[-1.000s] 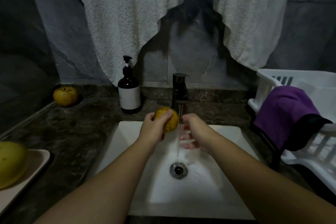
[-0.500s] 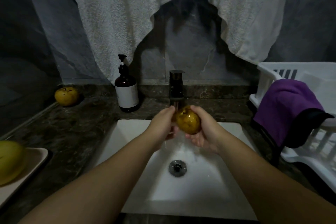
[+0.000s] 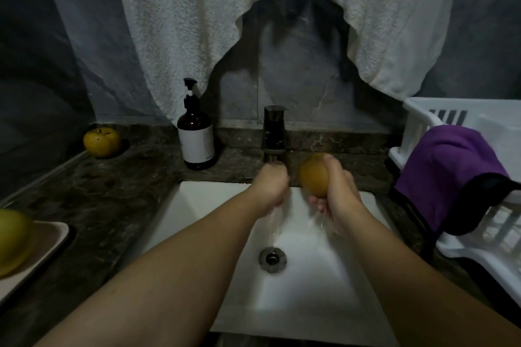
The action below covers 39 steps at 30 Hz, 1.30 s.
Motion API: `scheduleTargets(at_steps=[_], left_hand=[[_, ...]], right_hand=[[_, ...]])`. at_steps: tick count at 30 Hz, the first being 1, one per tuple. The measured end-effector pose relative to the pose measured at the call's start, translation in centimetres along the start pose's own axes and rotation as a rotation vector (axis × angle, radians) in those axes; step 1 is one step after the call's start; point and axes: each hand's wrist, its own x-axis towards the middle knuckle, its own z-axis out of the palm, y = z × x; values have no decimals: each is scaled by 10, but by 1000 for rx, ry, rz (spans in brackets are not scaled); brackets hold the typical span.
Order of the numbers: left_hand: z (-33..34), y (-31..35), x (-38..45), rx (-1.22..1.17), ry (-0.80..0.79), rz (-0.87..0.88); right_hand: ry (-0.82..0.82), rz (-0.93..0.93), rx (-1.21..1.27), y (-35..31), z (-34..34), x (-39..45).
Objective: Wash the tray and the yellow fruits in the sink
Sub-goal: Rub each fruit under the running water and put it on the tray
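The right hand (image 3: 337, 191) grips a yellow-brown fruit (image 3: 314, 175), thumb over its top and fingers curled beneath, holding it above the white sink (image 3: 324, 284). The fruit is a smooth, dull-skinned oval, wet-looking, and its long axis stands nearly upright, tipped a little so the top leans toward the wall. Just left of that grip, the left hand (image 3: 272, 183) sits under the dark metal faucet (image 3: 274, 132), back of the hand up and fingers curled downward; whether they close on anything I cannot tell, as the fingertips are hidden and blurred by the water (image 3: 277, 222) running off them toward the round steel drain (image 3: 272, 258). The basin is a glossy rectangle with straight walls, set in a mottled dark stone counter (image 3: 112, 194). Well to the left of the grip, a second round yellow fruit on the counter (image 3: 102, 141) rests in the far corner with its stem end up, and a larger, greener fruit on the tray (image 3: 12, 239) lies on a flat beige tray (image 3: 48, 239) with rounded corners. An amber pump bottle (image 3: 196, 138) with a pale label stands beside the faucet. To the right of the grip, a soft purple cloth (image 3: 454, 172) with a dark edge drapes over a white slatted plastic rack (image 3: 423, 124). A nubbly white towel (image 3: 197, 22) hangs on the grey wall above.
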Motion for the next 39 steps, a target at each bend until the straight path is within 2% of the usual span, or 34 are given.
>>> scheduleTargets(at_steps=[7,11,16,19,21,23,27,29,32,35,39], left_hand=[[0,12,-5,-206,-137,-123],[1,7,-4,-102,15,-65],[-13,-4,-5,19,76,-97],[-26,-4,-15,-144,-104,-166],[-32,-7,-23,-161,-245,-226],[-35,-8,-28,-232,-340,-257],[-44,-13,-32,-388,-356,-245],[-44,-18,-31,-388,-312,-238],[-44,-24,-26,-381,-241,-261],[-47,-25,-21,-473,-239,-301],[-55,-26,-17,-499,-264,-320]], right_hand=[[44,-14,29,-1,1,-2],[5,28,38,-2,2,-5],[-143,52,-41,-5,12,-19],[-232,95,15,-9,21,-27],[-304,151,103,-14,28,-32],[-331,156,63,-17,31,-33],[-275,24,-490,-29,31,-31],[-218,-66,-677,-39,32,-23],[-118,-326,-717,-63,35,-13],[-150,-589,-743,-87,41,-8],[-284,-673,-886,-107,52,-3]])
